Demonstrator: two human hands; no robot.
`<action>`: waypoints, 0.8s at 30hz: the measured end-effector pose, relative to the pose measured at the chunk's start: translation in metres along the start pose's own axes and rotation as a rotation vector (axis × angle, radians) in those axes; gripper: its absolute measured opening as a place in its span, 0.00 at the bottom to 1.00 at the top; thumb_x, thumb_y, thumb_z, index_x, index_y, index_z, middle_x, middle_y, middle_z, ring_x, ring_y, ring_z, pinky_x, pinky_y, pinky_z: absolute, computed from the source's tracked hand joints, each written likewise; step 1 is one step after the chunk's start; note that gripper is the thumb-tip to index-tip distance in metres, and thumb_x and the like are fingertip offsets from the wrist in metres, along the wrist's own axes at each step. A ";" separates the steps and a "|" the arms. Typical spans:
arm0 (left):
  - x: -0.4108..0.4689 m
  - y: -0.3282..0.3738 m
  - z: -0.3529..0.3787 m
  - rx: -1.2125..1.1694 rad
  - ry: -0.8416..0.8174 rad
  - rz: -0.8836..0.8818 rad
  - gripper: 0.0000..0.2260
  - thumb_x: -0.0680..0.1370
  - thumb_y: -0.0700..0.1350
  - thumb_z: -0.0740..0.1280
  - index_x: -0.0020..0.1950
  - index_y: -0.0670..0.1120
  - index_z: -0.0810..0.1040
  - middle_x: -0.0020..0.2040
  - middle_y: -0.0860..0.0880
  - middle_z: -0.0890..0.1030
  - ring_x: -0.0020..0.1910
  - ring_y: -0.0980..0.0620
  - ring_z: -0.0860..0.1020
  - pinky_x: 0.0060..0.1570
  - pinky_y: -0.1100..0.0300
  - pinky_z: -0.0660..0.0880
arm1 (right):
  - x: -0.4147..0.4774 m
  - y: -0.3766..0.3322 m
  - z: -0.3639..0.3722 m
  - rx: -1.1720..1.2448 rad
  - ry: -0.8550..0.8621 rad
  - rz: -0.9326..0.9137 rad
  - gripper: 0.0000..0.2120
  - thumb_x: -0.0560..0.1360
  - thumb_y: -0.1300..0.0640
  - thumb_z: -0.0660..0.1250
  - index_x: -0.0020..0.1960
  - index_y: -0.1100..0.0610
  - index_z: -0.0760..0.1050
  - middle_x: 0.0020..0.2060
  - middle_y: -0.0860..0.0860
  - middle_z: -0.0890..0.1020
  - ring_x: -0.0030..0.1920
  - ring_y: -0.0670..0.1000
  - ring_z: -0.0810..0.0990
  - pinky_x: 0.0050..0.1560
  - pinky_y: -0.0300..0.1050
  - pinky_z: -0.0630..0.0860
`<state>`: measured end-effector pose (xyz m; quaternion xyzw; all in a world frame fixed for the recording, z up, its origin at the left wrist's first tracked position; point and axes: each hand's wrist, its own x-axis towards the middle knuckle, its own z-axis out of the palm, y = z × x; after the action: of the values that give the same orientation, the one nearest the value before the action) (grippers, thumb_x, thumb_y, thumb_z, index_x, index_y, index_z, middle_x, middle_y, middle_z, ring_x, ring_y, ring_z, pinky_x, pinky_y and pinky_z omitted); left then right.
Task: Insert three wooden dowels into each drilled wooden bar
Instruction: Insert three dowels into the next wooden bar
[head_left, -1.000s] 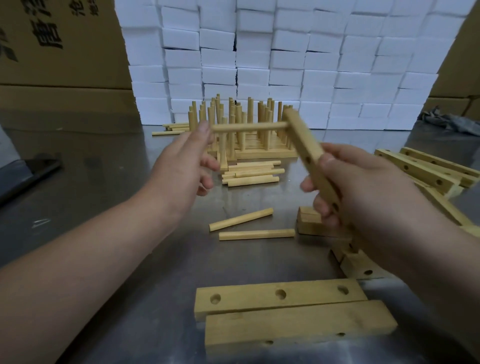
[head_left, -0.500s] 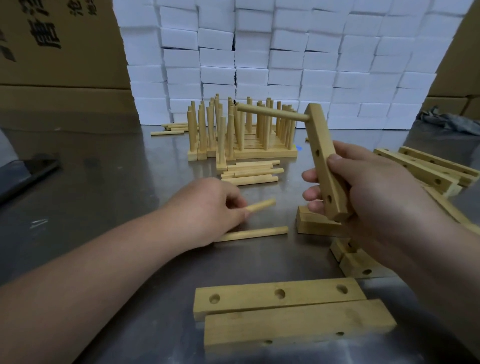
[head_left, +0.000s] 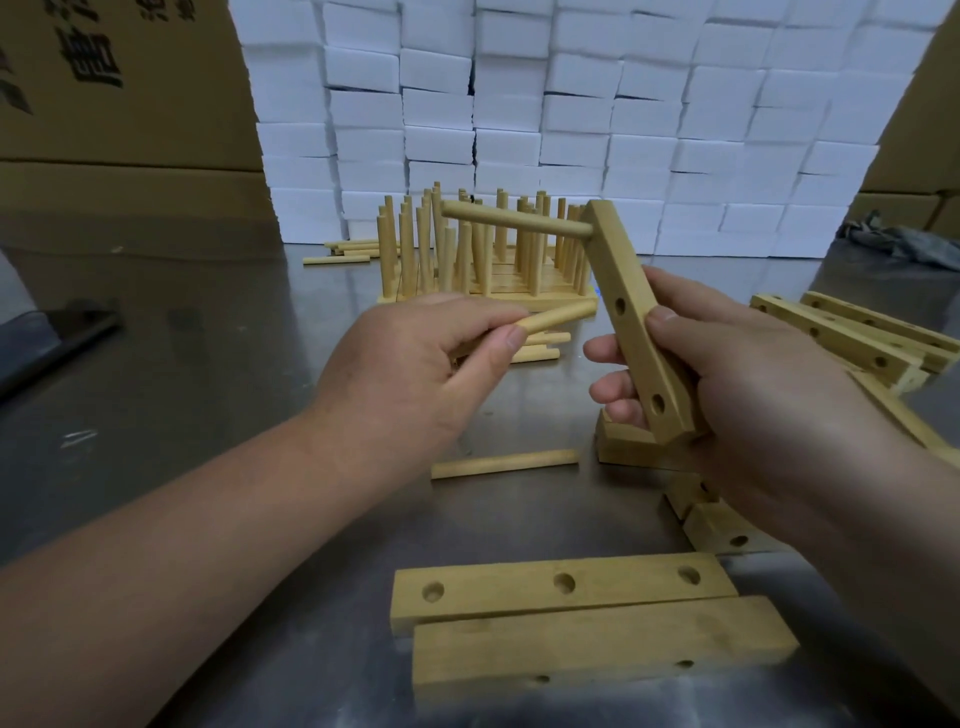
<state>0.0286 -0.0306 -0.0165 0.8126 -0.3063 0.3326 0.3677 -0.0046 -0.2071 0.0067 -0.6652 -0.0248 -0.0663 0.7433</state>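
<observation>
My right hand (head_left: 737, 374) grips a drilled wooden bar (head_left: 631, 306), held nearly upright above the table. One dowel (head_left: 519, 220) sticks out sideways to the left from the bar's top hole; its middle and lower holes are empty. My left hand (head_left: 415, 358) pinches a second dowel (head_left: 558, 318) between thumb and fingers, its free end pointing right, close to the bar's middle hole. One loose dowel (head_left: 504, 463) lies on the steel table (head_left: 208, 395) below my hands.
Two empty drilled bars (head_left: 566, 584) lie side by side at the front. More bars (head_left: 852, 340) are piled at the right. Finished bars with upright dowels (head_left: 483, 254) stand at the back, loose dowels (head_left: 343, 252) beside them. White blocks and cardboard boxes form the far wall.
My left hand picked a dowel up off the table and raised it toward the bar. The right hand tilted the bar slightly and kept hold of it.
</observation>
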 end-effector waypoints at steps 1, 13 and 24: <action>0.000 0.000 0.000 0.004 0.000 0.008 0.12 0.75 0.46 0.63 0.54 0.47 0.82 0.39 0.56 0.79 0.40 0.57 0.76 0.38 0.58 0.75 | -0.001 0.001 0.000 -0.014 -0.019 -0.006 0.17 0.81 0.60 0.55 0.67 0.49 0.71 0.35 0.53 0.83 0.29 0.50 0.80 0.30 0.39 0.78; 0.000 0.004 0.000 0.091 -0.042 0.127 0.13 0.75 0.47 0.62 0.55 0.44 0.81 0.34 0.53 0.75 0.33 0.56 0.72 0.31 0.60 0.72 | -0.003 0.008 0.003 -0.112 -0.070 -0.075 0.17 0.81 0.59 0.55 0.67 0.47 0.69 0.35 0.51 0.83 0.30 0.49 0.80 0.30 0.38 0.77; 0.002 0.004 0.000 0.062 -0.008 0.036 0.10 0.74 0.46 0.65 0.50 0.45 0.83 0.32 0.53 0.75 0.35 0.55 0.71 0.32 0.59 0.70 | -0.008 0.006 0.006 -0.160 -0.100 -0.121 0.17 0.80 0.60 0.55 0.66 0.47 0.71 0.32 0.48 0.80 0.28 0.47 0.77 0.28 0.36 0.75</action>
<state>0.0264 -0.0334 -0.0135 0.8192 -0.3119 0.3453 0.3353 -0.0115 -0.1998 0.0003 -0.7221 -0.0967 -0.0794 0.6803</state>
